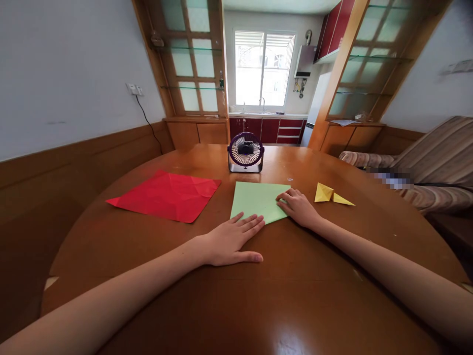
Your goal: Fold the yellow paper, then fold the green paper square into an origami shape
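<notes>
A light green sheet of paper [254, 198] lies flat on the wooden table in front of me. My left hand [231, 241] rests open and palm down, its fingertips on the paper's near edge and its thumb stretched out on the table. At the paper's right edge, my right hand [297, 206] has its fingers bent together and closed on that edge; the thumb is mostly hidden. To the left lies a creased red sheet of paper [170, 197], apart from both hands. A small folded yellow paper piece [325, 193] sits to the right of my right hand.
A small dark purple desk fan [246, 152] stands behind the green paper on the round-edged wooden table [229, 310]. Beyond the table's right side is a striped sofa [432, 158]. A black cord [148, 121] hangs from a wall socket at the left.
</notes>
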{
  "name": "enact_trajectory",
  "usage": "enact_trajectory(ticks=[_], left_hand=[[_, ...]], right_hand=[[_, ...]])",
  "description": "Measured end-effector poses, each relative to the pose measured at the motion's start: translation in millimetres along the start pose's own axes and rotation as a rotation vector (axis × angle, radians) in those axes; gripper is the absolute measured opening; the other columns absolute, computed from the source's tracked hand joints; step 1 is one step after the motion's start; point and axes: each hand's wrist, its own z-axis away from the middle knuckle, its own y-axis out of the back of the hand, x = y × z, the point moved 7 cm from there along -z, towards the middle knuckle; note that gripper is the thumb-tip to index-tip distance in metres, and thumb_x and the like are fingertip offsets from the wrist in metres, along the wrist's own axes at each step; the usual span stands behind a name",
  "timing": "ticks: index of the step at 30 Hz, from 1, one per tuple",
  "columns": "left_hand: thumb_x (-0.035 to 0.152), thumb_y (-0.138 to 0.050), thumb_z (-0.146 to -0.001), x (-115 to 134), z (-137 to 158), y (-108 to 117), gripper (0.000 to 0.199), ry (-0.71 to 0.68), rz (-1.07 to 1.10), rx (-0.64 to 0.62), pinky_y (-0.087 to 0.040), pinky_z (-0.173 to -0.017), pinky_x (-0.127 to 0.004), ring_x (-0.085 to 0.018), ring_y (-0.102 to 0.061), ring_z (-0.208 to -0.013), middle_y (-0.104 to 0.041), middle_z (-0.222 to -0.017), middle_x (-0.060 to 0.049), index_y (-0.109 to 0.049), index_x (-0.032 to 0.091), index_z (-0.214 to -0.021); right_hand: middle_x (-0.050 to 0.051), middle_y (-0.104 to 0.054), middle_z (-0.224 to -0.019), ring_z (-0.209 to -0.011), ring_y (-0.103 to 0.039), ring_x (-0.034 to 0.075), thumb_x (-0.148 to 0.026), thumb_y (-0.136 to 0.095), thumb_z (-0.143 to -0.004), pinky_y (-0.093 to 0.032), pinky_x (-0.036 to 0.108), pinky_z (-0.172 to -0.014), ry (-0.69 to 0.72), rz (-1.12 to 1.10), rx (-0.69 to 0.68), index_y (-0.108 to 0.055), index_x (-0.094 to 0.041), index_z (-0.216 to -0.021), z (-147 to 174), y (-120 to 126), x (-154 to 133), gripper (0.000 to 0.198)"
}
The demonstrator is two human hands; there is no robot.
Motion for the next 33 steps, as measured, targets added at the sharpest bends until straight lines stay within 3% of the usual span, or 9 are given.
enact_trajectory(ticks=[9, 14, 19, 27, 33], left_hand=[[0.074, -0.019, -0.091, 5, -4, 3, 0.086, 0.047, -0.089, 0.051, -0.013, -0.116, -0.042, -0.027, -0.025, -0.144, -0.024, -0.157, -0.012, -0.019, 0.014, -0.153], [0.076, -0.021, -0.088, 11, -12, 10, 0.086, 0.047, -0.188, 0.158, -0.027, -0.106, -0.041, -0.030, -0.045, -0.127, -0.045, -0.145, -0.014, -0.036, 0.014, -0.146], [0.078, -0.020, -0.086, 16, -23, 14, 0.089, 0.039, -0.253, 0.207, -0.034, -0.094, -0.040, -0.028, -0.054, -0.107, -0.059, -0.123, -0.014, -0.043, 0.012, -0.141], [0.080, -0.019, -0.085, 24, -50, 19, 0.088, 0.060, -0.362, 0.235, -0.035, -0.084, -0.040, -0.028, -0.055, -0.095, -0.061, -0.108, -0.015, -0.054, 0.014, -0.132], [0.074, -0.021, -0.090, 22, -52, 22, 0.079, 0.073, -0.297, 0.255, -0.036, -0.085, -0.041, -0.029, -0.054, -0.097, -0.060, -0.107, -0.014, -0.057, 0.017, -0.130]], right_hand=[[0.011, -0.060, -0.105, -0.100, -0.055, 0.027, -0.036, -0.045, -0.096, -0.042, 0.040, -0.089, -0.038, 0.008, -0.011, -0.065, -0.020, -0.108, -1, -3, 3, 0.028], [0.011, -0.060, -0.105, -0.101, -0.055, 0.026, -0.035, -0.045, -0.097, -0.042, 0.040, -0.090, -0.025, 0.003, -0.001, -0.065, -0.019, -0.108, -1, -2, 3, 0.028], [0.011, -0.061, -0.104, -0.102, -0.055, 0.027, -0.034, -0.046, -0.096, -0.042, 0.040, -0.091, -0.028, 0.008, 0.008, -0.065, -0.018, -0.108, 0, -1, 2, 0.027], [0.012, -0.060, -0.105, -0.101, -0.055, 0.026, -0.034, -0.047, -0.096, -0.042, 0.040, -0.090, -0.038, 0.002, 0.004, -0.065, -0.018, -0.109, 1, 1, 1, 0.027], [0.012, -0.061, -0.103, -0.100, -0.054, 0.026, -0.035, -0.046, -0.096, -0.042, 0.040, -0.089, -0.012, -0.005, 0.024, -0.065, -0.018, -0.108, 1, 1, 1, 0.028]])
